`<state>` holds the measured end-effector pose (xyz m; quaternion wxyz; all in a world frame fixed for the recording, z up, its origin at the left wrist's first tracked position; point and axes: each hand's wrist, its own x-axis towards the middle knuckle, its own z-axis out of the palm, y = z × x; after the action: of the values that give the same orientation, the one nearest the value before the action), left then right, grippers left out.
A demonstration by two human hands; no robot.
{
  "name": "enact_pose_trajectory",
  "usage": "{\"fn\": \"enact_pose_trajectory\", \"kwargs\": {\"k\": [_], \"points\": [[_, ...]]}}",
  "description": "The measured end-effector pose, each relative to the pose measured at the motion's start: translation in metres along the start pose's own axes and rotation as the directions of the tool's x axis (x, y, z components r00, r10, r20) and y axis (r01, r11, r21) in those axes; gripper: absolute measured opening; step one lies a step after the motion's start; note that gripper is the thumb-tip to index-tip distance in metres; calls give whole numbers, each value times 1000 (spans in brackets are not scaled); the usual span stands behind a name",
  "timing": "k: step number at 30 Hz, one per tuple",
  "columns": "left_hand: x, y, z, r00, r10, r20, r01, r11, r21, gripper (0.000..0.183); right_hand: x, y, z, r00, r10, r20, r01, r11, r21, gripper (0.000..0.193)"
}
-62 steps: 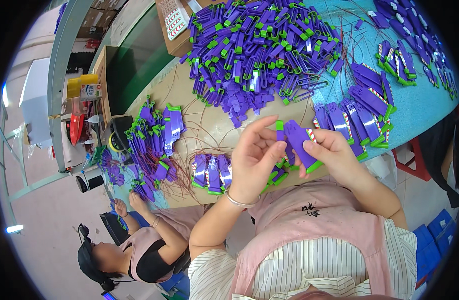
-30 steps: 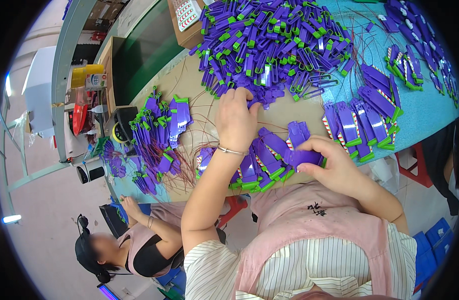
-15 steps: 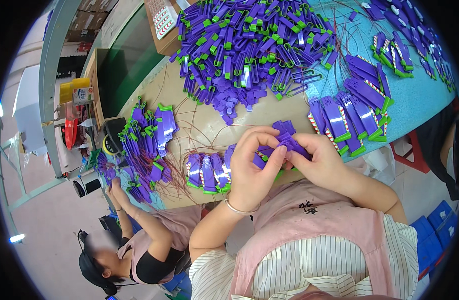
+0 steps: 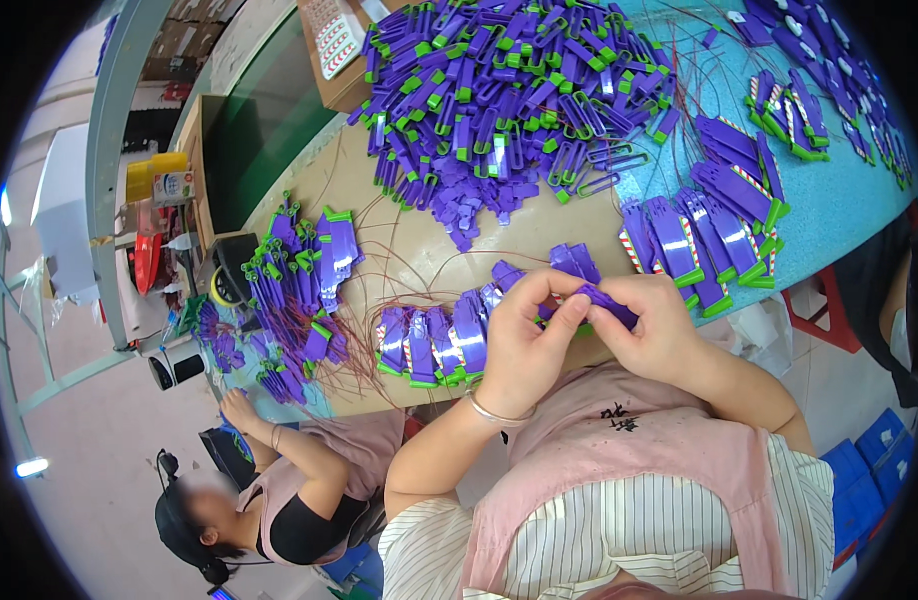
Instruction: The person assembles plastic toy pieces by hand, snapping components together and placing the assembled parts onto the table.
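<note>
My left hand (image 4: 527, 335) and my right hand (image 4: 647, 325) meet above the near edge of the worktable. Between their thumbs and fingertips they pinch a purple plastic piece (image 4: 615, 306); the fingers hide part of it. Just beyond the fingers lie flat purple pieces (image 4: 576, 262). To the left of my left hand is a row of purple strips with green ends (image 4: 444, 342), some edged in red-and-white stripes. More such strips (image 4: 694, 240) lie fanned out beyond my right hand.
A big heap of purple-and-green parts (image 4: 509, 90) covers the far middle, with small flat purple pieces (image 4: 469, 205) before it. Thin reddish wires trail from a left-hand bundle (image 4: 299, 265). A co-worker's hand (image 4: 241, 410) is at the table's left end. A cardboard box (image 4: 344, 90) stands behind.
Both my hands have shifted slightly right and down with the purple piece, which is now turned differently. More pieces show behind my left hand. The co-worker's hands have moved a little lower.
</note>
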<state>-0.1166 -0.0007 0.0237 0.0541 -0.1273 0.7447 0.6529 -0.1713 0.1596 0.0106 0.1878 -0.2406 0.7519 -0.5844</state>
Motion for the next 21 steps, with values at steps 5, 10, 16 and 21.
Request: {"fn": "enact_pose_trajectory", "kwargs": {"k": [5, 10, 16, 21], "points": [[4, -1, -2, 998, -43, 40, 44, 999, -12, 12, -3, -3, -7, 998, 54, 42, -51, 995, -81, 15], [28, -13, -41, 925, 379, -35, -264, 705, 658, 9, -7, -3, -34, 984, -41, -175, -65, 826, -560, 33], [84, -13, -90, 793, 584, -176, -122, 434, 893, 11, -14, 9, -40, 987, -34, -155, -104, 603, -791, 46], [97, -26, -107, 795, 581, -174, -11, 300, 954, 19, -7, 12, -39, 969, 41, -244, -188, 759, -623, 59]]}}
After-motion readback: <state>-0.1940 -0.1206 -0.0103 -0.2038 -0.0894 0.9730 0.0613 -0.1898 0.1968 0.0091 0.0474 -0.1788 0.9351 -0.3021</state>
